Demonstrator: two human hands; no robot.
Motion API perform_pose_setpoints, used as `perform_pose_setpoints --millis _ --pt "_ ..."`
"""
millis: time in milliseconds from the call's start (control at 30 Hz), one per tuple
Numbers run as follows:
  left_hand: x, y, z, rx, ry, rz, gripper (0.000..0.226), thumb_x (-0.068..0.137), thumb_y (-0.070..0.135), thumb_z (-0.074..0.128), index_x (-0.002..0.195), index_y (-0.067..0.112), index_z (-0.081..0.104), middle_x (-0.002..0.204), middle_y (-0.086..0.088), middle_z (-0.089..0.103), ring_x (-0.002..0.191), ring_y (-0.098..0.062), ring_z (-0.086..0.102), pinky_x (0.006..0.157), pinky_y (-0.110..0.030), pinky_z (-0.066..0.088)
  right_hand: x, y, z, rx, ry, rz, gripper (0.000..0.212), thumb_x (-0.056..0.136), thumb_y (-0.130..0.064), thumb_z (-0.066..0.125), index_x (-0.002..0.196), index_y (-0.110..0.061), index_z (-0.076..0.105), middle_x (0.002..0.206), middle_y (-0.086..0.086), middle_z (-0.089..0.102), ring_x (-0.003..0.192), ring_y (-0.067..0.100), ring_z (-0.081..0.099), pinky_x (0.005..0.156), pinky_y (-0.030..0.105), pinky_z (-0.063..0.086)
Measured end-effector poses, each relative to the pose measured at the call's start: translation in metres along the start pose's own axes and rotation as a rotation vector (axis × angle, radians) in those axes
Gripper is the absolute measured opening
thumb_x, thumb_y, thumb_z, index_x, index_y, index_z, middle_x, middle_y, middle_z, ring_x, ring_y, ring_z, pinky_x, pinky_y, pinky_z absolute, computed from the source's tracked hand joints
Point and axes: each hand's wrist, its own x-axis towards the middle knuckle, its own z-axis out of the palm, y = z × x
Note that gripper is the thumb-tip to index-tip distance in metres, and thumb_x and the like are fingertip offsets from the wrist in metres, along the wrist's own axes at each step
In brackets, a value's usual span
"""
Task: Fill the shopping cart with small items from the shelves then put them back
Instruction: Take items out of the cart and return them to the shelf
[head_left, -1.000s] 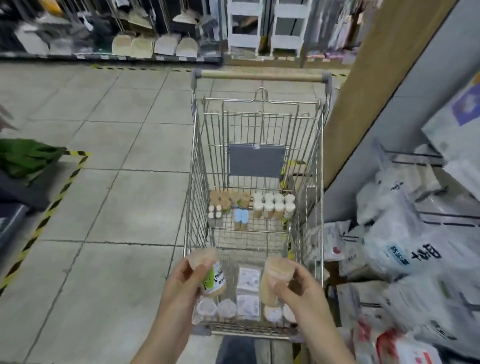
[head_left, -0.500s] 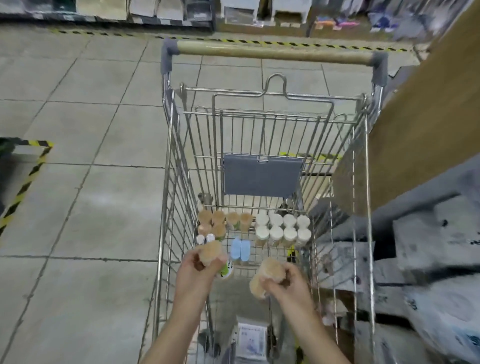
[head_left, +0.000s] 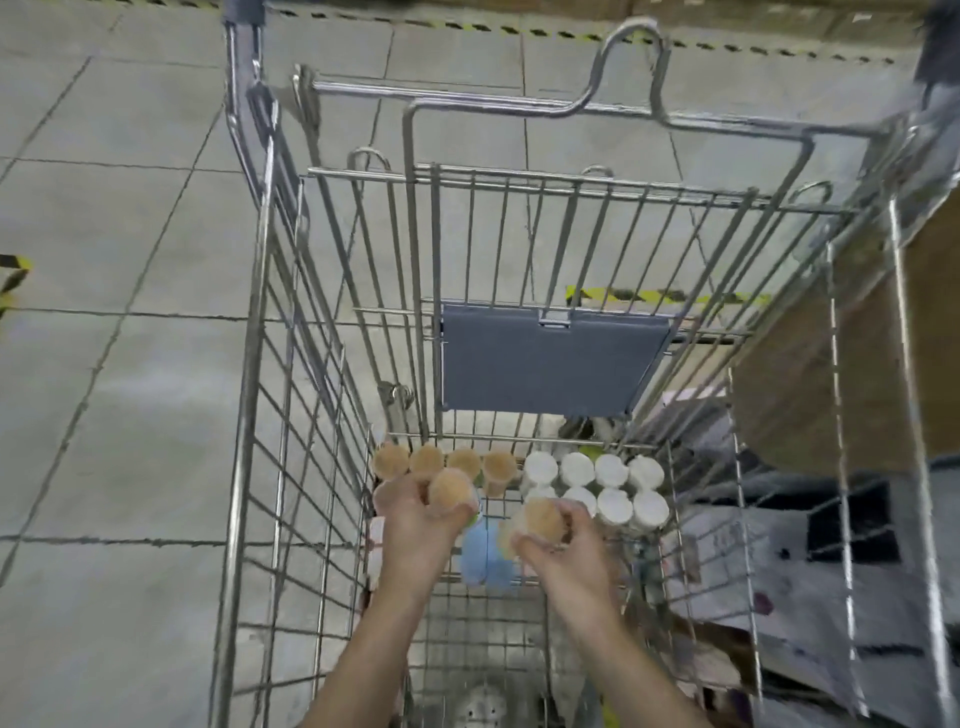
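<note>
**Both hands loading tan-capped bottles into cart**

Fill step, placing phase. Left hand (head_left: 421, 525) grips a tan-capped bottle (head_left: 451, 487), fingers curled round it, low inside the shopping cart (head_left: 249, 395) near its far end. Right hand (head_left: 563, 545) pinches a second tan-capped bottle (head_left: 543, 517), tilted, just beside the white-capped group. Row of tan-capped bottles (head_left: 445, 464) stands upright along the far wall w/ white-capped bottles (head_left: 608, 486) next to them on the right. Blue item (head_left: 480, 558) lies on cart floor btwn the hands, partly hidden. Grey flap (head_left: 550, 364) hangs on far wall above. Tiled floor (head_left: 114, 249) left; shelf stock at right too blurred to ID.

Next move prob: stand each bottle upright in front of the tan row, then let go. Needs a gap btwn existing bottles and care not to knock the neighbours. Wire floor may tip narrow bases.
</note>
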Motion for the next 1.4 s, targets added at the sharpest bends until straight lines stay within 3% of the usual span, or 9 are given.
perform_pose_setpoints --millis 167,267,400,500,667,800,967,1167,1400 --pt "0.029 -0.008 0.010 0.298 -0.007 0.161 0.036 0.075 0.014 0.074 0.103 0.018 0.052 0.090 0.010 0.056 0.082 -0.013 0.056 0.061 -0.012 0.037 0.032 0.000 0.016 -0.076 0.039 -0.049 0.042 0.074 -0.005 0.076 0.098 -0.028 0.049 0.095 -0.010 0.059 0.086 0.007 0.058 0.063 0.007 0.040" --pt "0.044 -0.018 0.015 0.521 0.008 0.209 0.044 0.079 0.023 0.067 0.120 0.017 0.053 0.115 -0.002 0.059 0.101 -0.019 0.057 0.073 -0.021 0.038 0.049 0.000 0.024 -0.163 0.016 -0.059 0.044 0.075 -0.011 0.078 0.107 -0.024 0.050 0.094 -0.015 0.057 0.083 -0.003 0.054 0.062 0.006 0.040" --pt "0.052 -0.017 0.021 0.691 -0.035 0.280 0.038 0.082 0.029 0.064 0.118 0.025 0.054 0.121 0.004 0.054 0.097 -0.013 0.059 0.055 -0.017 0.022 0.066 -0.001 0.034 -0.365 -0.022 -0.058 0.039 0.076 -0.018 0.075 0.107 -0.024 0.051 0.095 -0.011 0.058 0.085 0.009 0.056 0.067 0.022 0.043" --pt "0.054 -0.018 0.024 0.805 -0.050 0.323 0.037 0.085 0.034 0.060 0.121 0.028 0.052 0.127 0.002 0.049 0.097 -0.017 0.060 0.061 -0.023 0.029 0.072 0.001 0.038 -0.493 -0.061 -0.039 0.046 0.079 -0.018 0.069 0.120 -0.019 0.049 0.106 -0.003 0.058 0.086 0.011 0.049 0.069 0.025 0.040" --pt "0.058 -0.030 0.028 0.871 -0.041 0.355 0.034 0.088 0.029 0.053 0.122 0.026 0.050 0.119 -0.001 0.053 0.098 -0.020 0.059 0.074 -0.032 0.044 0.078 0.006 0.042 -0.536 -0.070 -0.019 0.050 0.079 -0.020 0.070 0.124 -0.018 0.048 0.105 -0.001 0.059 0.083 0.012 0.049 0.063 0.025 0.037" --pt "0.065 -0.039 0.035 0.969 -0.082 0.336 0.047 0.087 0.023 0.057 0.131 0.026 0.042 0.131 -0.001 0.047 0.122 -0.022 0.045 0.088 -0.037 0.041 0.082 0.010 0.047 -0.552 -0.084 -0.007 0.042 0.080 -0.013 0.067 0.118 -0.016 0.050 0.088 -0.004 0.055 0.077 0.014 0.052 0.051 0.021 0.033" --pt "0.070 -0.047 0.038 1.064 -0.091 0.322 0.058 0.088 0.028 0.058 0.140 0.026 0.031 0.141 -0.003 0.038 0.133 -0.024 0.031 0.094 -0.039 0.036 0.088 0.017 0.058 -0.619 -0.066 0.011 0.042 0.085 -0.012 0.063 0.123 -0.014 0.045 0.103 0.007 0.063 0.093 0.025 0.062 0.063 0.027 0.037" --pt "0.070 -0.060 0.040 1.102 -0.067 0.369 0.046 0.080 0.031 0.068 0.121 0.018 0.053 0.123 0.003 0.058 0.124 -0.023 0.041 0.096 -0.042 0.034 0.085 0.016 0.059 -0.643 -0.114 0.000 0.049 0.087 -0.007 0.059 0.129 -0.006 0.032 0.089 0.000 0.051 0.088 0.025 0.059 0.063 0.027 0.036" --pt "0.071 -0.060 0.033 1.087 -0.092 0.423 0.044 0.088 0.032 0.058 0.129 0.024 0.043 0.135 0.006 0.045 0.131 -0.018 0.032 0.098 -0.034 0.029 0.084 0.015 0.061 -0.854 -0.044 -0.079 0.038 0.094 -0.019 0.054 0.130 -0.011 0.044 0.128 0.009 0.048 0.102 0.027 0.061 0.074 0.033 0.047"
